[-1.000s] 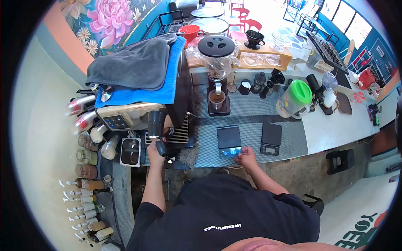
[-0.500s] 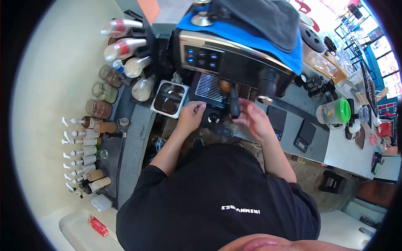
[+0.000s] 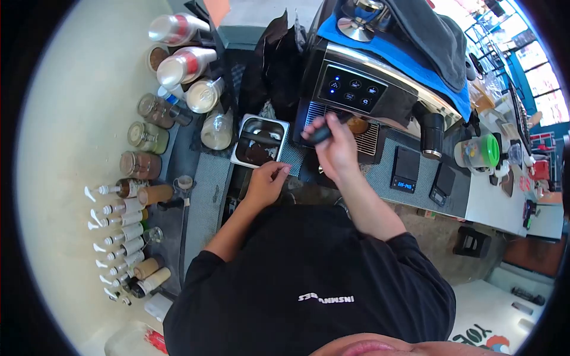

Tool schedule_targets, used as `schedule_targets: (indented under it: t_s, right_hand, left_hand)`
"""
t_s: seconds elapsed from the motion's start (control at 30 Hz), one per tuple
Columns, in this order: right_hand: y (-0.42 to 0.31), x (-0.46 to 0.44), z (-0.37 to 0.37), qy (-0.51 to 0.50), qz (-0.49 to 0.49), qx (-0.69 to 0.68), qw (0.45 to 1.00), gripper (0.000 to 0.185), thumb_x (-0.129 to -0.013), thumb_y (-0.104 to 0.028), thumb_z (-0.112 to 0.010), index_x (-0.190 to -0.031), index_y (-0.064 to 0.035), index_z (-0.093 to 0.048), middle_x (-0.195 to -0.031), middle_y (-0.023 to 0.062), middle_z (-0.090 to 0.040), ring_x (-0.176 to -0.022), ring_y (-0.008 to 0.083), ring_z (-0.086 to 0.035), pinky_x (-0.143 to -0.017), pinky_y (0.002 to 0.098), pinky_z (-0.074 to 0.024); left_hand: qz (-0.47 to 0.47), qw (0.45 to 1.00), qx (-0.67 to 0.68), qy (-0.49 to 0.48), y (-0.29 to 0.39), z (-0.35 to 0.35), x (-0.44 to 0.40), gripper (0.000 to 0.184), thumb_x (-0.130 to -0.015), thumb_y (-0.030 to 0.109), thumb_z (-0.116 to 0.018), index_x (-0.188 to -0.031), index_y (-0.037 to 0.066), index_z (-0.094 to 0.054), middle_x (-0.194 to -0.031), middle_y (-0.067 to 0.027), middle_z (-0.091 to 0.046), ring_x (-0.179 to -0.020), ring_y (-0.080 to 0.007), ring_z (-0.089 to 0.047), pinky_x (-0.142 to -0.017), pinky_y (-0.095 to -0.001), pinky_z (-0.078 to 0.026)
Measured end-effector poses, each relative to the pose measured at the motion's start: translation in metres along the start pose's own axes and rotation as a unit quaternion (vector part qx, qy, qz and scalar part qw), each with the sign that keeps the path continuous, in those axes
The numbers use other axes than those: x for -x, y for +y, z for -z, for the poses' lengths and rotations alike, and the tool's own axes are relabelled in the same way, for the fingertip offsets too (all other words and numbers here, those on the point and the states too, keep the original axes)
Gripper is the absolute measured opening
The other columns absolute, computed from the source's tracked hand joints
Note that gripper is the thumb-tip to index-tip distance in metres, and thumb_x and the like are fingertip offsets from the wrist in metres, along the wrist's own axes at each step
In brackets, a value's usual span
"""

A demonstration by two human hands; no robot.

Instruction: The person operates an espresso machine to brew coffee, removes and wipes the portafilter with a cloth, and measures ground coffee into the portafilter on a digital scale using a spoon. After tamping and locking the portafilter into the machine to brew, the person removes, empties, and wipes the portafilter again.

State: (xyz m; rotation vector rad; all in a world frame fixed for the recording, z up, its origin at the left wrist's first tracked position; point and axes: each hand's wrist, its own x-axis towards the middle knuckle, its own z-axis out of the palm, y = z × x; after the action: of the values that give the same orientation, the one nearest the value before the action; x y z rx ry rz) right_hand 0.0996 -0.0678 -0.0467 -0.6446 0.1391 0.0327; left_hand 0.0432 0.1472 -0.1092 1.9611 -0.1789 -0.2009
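Note:
My right hand (image 3: 338, 148) is closed around the black handle of a portafilter (image 3: 321, 135), in front of the espresso machine (image 3: 380, 71). The handle points left, and the portafilter's head is partly hidden behind the hand and the machine. A wooden-coloured round part (image 3: 357, 124) shows beside my fingers, over the slatted drip tray (image 3: 369, 139). My left hand (image 3: 266, 185) rests at the counter's front edge with fingers curled and thumb against them; nothing shows in it. Just beyond it sits a steel pan (image 3: 286, 132) with dark brown matter inside.
Lidded jars (image 3: 148, 137) and pump bottles (image 3: 126, 209) line the left wall. Stacked cups (image 3: 185, 65) lie behind them. Two black scales (image 3: 406, 166) are on the counter at right, near a green-lidded tub (image 3: 475, 151). Cloths (image 3: 424, 38) cover the machine's top.
My right hand has taken hold of the portafilter handle, which has swung from pointing toward me to pointing left. The view has shifted, so the machine appears farther right. My left hand stays by the pan.

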Motion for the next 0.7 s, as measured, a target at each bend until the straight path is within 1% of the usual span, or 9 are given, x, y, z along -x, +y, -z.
schedule_targets:
  t_s: [0.07,0.17,0.27,0.4,0.47,0.5,0.53,0.63,0.7]
  right_hand:
    - [0.007,-0.020,-0.008,0.002,0.019,-0.003,1.000,0.019,-0.112,-0.023,-0.065,-0.116,-0.0046,-0.065,-0.112,0.0146,-0.072,-0.116,0.0350,-0.071,-0.106,0.0532,-0.0578]
    - [0.017,-0.035,-0.013,0.003,0.046,-0.018,0.999,0.021,-0.110,-0.021,-0.067,-0.118,-0.0023,-0.066,-0.118,0.0178,-0.073,-0.125,0.0382,-0.070,-0.114,0.0553,-0.0549]
    - [0.029,-0.036,-0.007,-0.003,0.041,-0.040,0.998,0.021,-0.111,-0.021,-0.066,-0.118,-0.0013,-0.066,-0.118,0.0179,-0.074,-0.124,0.0386,-0.070,-0.115,0.0549,-0.0550]
    - [0.029,-0.010,-0.006,-0.003,-0.024,-0.018,1.000,0.017,-0.112,-0.019,-0.063,-0.114,-0.0025,-0.063,-0.111,0.0150,-0.073,-0.117,0.0374,-0.073,-0.107,0.0551,-0.0580]
    - [0.022,0.010,-0.011,0.001,-0.061,0.029,0.998,0.015,-0.112,-0.020,-0.062,-0.111,-0.0054,-0.060,-0.101,0.0118,-0.069,-0.098,0.0316,-0.072,-0.091,0.0507,-0.0600]
    - [0.022,0.020,-0.010,0.002,-0.082,0.055,0.995,0.014,-0.111,-0.020,-0.063,-0.110,-0.0060,-0.059,-0.098,0.0111,-0.068,-0.091,0.0284,-0.071,-0.083,0.0466,-0.0595]
    - [0.021,0.028,-0.009,0.002,-0.101,0.081,0.992,0.014,-0.110,-0.020,-0.063,-0.110,-0.0067,-0.059,-0.096,0.0103,-0.067,-0.083,0.0252,-0.070,-0.075,0.0425,-0.0591]
    - [0.034,0.037,0.010,-0.009,-0.163,0.214,0.963,0.015,-0.109,-0.020,-0.064,-0.112,-0.0063,-0.060,-0.093,0.0093,-0.068,-0.069,0.0201,-0.067,-0.059,0.0357,-0.0549]
    - [0.051,0.035,0.015,-0.006,-0.176,0.351,0.920,0.016,-0.109,-0.022,-0.065,-0.114,-0.0074,-0.061,-0.087,0.0049,-0.066,-0.065,0.0159,-0.064,-0.056,0.0328,-0.0519]
  left_hand:
    - [-0.010,1.000,0.007,0.001,0.000,0.007,0.001,0.020,-0.105,0.017,-0.074,-0.114,0.001,-0.080,-0.099,-0.0096,-0.077,-0.085,-0.0139,-0.069,-0.077,-0.0297,-0.054]
    - [-0.057,0.997,0.032,0.037,-0.009,0.014,0.002,0.019,-0.105,0.017,-0.073,-0.113,0.002,-0.081,-0.099,-0.0108,-0.078,-0.080,-0.0163,-0.070,-0.074,-0.0308,-0.055]
    - [-0.039,0.999,0.019,0.025,-0.016,0.024,0.004,0.019,-0.105,0.016,-0.073,-0.113,0.001,-0.080,-0.102,-0.0108,-0.078,-0.081,-0.0158,-0.071,-0.074,-0.0310,-0.055]
    - [0.010,0.999,0.028,0.032,-0.022,0.032,0.012,0.021,-0.104,0.019,-0.073,-0.113,0.001,-0.080,-0.097,-0.0112,-0.079,-0.081,-0.0160,-0.072,-0.075,-0.0314,-0.056]
    - [0.043,0.999,0.001,0.032,-0.028,0.041,0.014,0.023,-0.104,0.021,-0.073,-0.112,0.001,-0.080,-0.092,-0.0117,-0.079,-0.080,-0.0165,-0.072,-0.074,-0.0314,-0.056]
    - [0.067,0.997,-0.022,0.027,-0.034,0.045,0.015,0.030,-0.104,0.029,-0.072,-0.109,0.001,-0.080,-0.086,-0.0136,-0.079,-0.077,-0.0199,-0.074,-0.075,-0.0338,-0.057]
    - [0.090,0.995,-0.033,0.026,-0.041,0.048,0.017,0.032,-0.104,0.031,-0.072,-0.108,0.000,-0.080,-0.085,-0.0143,-0.079,-0.076,-0.0211,-0.074,-0.075,-0.0351,-0.057]
    - [0.155,0.986,-0.061,0.009,-0.068,0.052,0.021,0.039,-0.105,0.038,-0.070,-0.103,0.001,-0.082,-0.087,-0.0154,-0.080,-0.077,-0.0259,-0.077,-0.076,-0.0407,-0.059]
    - [0.212,0.977,-0.024,0.016,-0.085,0.047,0.018,0.040,-0.106,0.038,-0.069,-0.103,0.000,-0.081,-0.086,-0.0137,-0.080,-0.076,-0.0232,-0.076,-0.075,-0.0390,-0.059]
